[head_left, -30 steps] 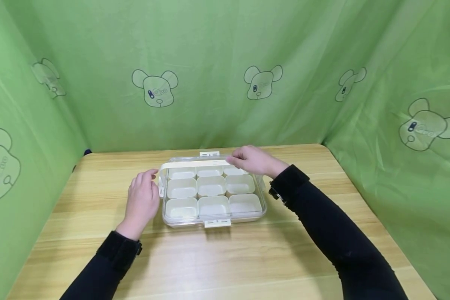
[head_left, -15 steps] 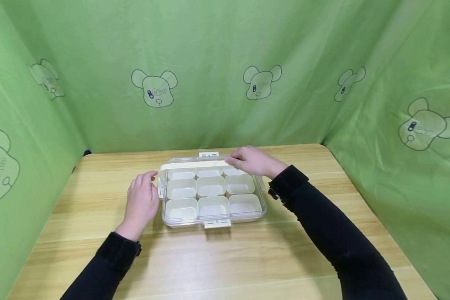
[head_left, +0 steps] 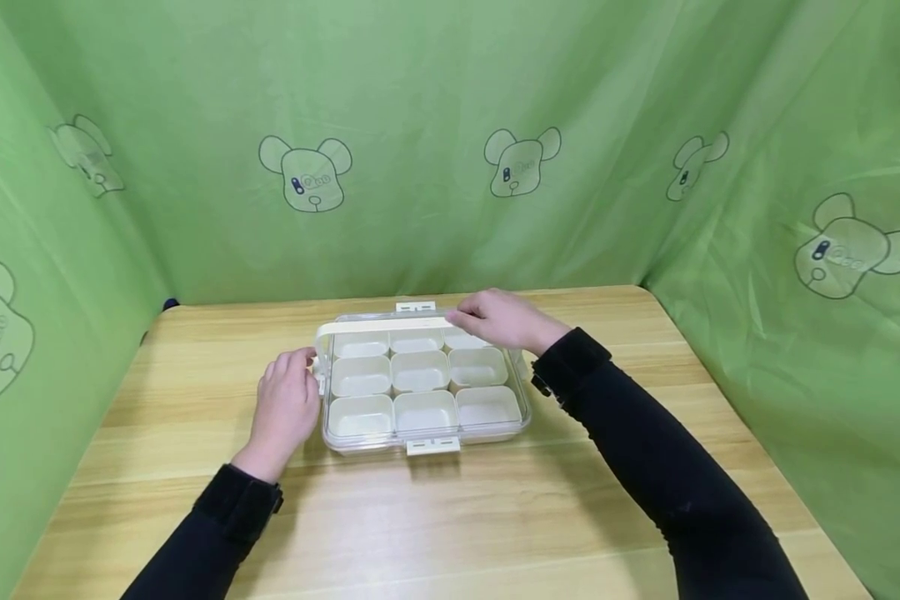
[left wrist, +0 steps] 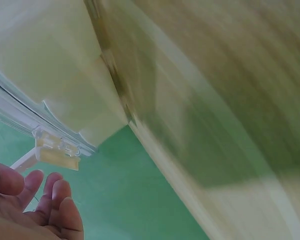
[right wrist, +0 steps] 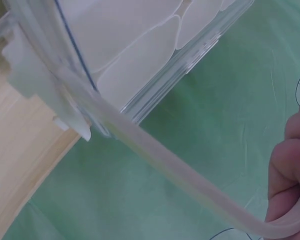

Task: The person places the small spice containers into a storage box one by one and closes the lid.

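Note:
A clear-lidded storage box with several cream cups in rows sits on the table. Its long cream handle stands raised over the lid. My right hand grips this handle near its right end; in the right wrist view the fingers curl round it. At the box's left side my left hand is held with loosely bent fingers, close to the left latch and holding nothing. The latch sticks out from the lid's edge in the left wrist view.
White latches also stick out at the front and back of the box. The wooden table is ringed by green cloth printed with bear heads, close behind its far edge.
My left hand has slipped slightly toward me along the box's left side. My right hand keeps its grip on the handle, and the box stays in place.

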Motion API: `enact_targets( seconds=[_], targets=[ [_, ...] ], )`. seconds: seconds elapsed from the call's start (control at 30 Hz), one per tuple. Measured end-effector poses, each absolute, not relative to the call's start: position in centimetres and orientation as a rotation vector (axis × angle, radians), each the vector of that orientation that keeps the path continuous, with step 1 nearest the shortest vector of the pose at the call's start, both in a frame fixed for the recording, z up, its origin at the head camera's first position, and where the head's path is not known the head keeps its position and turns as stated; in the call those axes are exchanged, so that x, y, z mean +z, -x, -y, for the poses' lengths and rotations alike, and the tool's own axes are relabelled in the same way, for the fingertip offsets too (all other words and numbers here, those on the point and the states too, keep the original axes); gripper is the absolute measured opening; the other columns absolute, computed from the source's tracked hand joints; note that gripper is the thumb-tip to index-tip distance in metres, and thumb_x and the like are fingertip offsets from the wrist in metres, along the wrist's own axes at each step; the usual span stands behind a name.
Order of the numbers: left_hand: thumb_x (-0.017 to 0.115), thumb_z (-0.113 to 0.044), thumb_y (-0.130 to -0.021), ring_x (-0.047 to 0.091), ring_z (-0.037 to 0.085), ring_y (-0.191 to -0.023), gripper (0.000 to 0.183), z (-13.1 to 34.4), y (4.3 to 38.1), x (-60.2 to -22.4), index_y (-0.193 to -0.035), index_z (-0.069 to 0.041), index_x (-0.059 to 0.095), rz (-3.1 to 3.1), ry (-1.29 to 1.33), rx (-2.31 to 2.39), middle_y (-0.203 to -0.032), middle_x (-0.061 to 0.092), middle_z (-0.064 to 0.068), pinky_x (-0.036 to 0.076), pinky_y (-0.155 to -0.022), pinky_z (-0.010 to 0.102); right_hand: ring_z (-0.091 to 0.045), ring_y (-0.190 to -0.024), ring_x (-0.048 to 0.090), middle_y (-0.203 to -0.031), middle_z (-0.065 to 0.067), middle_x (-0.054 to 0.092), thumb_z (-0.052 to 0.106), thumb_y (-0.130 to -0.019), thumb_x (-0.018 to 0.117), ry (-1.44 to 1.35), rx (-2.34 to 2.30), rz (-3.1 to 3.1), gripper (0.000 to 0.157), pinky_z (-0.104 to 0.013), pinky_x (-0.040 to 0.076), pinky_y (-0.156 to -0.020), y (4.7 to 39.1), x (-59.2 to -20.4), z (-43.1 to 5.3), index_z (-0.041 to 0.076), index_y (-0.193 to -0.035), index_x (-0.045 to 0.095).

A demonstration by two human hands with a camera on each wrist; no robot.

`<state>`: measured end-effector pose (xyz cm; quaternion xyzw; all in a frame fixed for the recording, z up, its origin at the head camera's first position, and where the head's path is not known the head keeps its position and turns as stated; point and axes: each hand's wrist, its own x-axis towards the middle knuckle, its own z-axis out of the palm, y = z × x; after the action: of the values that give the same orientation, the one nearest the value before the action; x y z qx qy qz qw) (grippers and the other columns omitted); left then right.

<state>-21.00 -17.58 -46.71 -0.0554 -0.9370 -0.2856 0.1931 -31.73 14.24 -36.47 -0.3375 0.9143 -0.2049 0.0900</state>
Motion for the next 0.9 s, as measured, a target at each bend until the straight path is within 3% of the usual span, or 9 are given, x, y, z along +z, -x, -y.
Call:
enact_targets(
  seconds=[0.9],
  targets=[
    [0.034,-0.009,-0.093,0.046,0.033,-0.101,0.033,17.88,20.48,-46.91,-0.122,-0.002,0.048,2.655,0.130,-0.802,-0.112,0.053,0.017,0.037,-0.088,0.050,-0.015,-0.049,0.035,-0.057,0.002,0.039,0.054,-0.094,0.040,0.978,-0.642,-2.717,0.049,-0.033,0.035,-0.049,31.78,-35.65,-14.20,0.016,-0.063,0.042]
  ],
)
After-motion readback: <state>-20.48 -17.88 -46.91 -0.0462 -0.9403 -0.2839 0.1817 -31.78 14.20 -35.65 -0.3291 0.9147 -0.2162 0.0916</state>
